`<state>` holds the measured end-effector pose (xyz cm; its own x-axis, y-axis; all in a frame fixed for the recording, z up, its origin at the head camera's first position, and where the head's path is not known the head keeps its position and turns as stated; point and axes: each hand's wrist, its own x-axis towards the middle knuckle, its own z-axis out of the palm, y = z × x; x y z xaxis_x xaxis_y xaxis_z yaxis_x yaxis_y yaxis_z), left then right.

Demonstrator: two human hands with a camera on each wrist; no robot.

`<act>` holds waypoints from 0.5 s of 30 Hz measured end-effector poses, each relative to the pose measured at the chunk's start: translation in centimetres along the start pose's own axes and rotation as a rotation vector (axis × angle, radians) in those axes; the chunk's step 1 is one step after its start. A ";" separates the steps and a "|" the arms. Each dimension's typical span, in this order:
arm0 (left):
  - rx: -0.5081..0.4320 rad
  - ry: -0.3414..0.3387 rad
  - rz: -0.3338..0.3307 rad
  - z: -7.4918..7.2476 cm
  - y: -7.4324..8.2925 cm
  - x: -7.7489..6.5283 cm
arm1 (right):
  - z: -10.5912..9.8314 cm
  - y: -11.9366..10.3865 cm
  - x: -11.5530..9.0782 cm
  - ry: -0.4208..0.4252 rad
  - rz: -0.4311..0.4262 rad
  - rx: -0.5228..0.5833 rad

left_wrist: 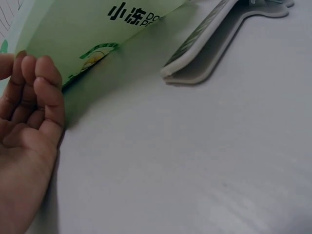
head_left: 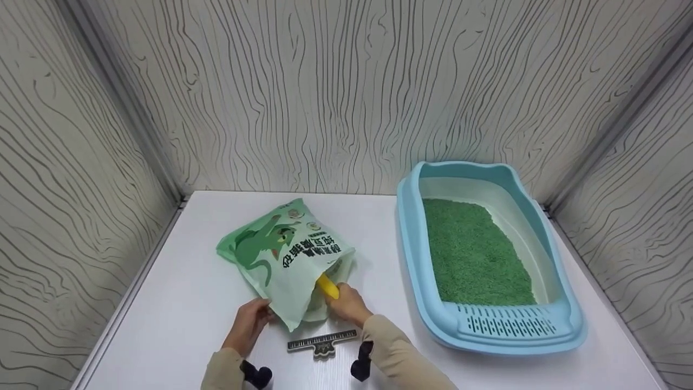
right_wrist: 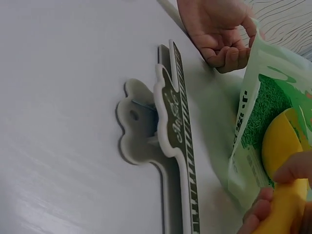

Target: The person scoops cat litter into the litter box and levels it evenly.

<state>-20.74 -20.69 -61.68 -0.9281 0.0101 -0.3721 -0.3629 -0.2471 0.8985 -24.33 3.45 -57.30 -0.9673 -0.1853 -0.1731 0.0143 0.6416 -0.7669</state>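
Observation:
A green-and-white cat litter bag (head_left: 303, 271) lies with its mouth toward me. My left hand (head_left: 248, 327) pinches the left edge of that mouth between thumb and finger, as the right wrist view shows; its other fingers are curled. My right hand (head_left: 351, 306) grips the handle of a yellow scoop (right_wrist: 280, 139), whose head is inside the open bag. Green litter pellets (right_wrist: 265, 109) show in the bag around the scoop. Just in front of the bag lies a long sealing clip (head_left: 323, 342) with a scalloped handle and a piano-key pattern, touched by neither hand.
A light-blue litter box (head_left: 412, 260) stands at the right of the white table (head_left: 178, 303), a layer of green litter (head_left: 476, 254) in it and a slotted step at its near end. Wood-grain patterned panels (head_left: 303, 97) enclose the table at the back and sides.

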 end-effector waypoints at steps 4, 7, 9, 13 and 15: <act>-0.007 -0.018 0.014 0.1 -0.1 0.0 | -0.1 0.3 0.1 0.110 -0.021 -0.095; -0.008 -0.022 0.012 0.0 -0.2 0.1 | -0.2 0.7 0.0 0.194 -0.040 -0.132; 0.001 -0.012 0.000 0.0 -0.2 0.1 | -0.3 1.1 -0.1 0.224 -0.058 -0.146; 0.027 0.006 -0.015 -0.1 0.0 0.2 | -0.6 1.6 -0.4 0.242 -0.087 -0.153; 0.050 0.009 -0.022 -0.1 0.1 0.1 | -0.9 1.7 -0.6 0.239 -0.093 -0.149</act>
<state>-20.86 -20.76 -61.69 -0.9192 0.0064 -0.3938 -0.3872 -0.1982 0.9005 -23.94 5.33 -57.96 -0.9952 -0.0796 0.0577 -0.0977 0.7357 -0.6702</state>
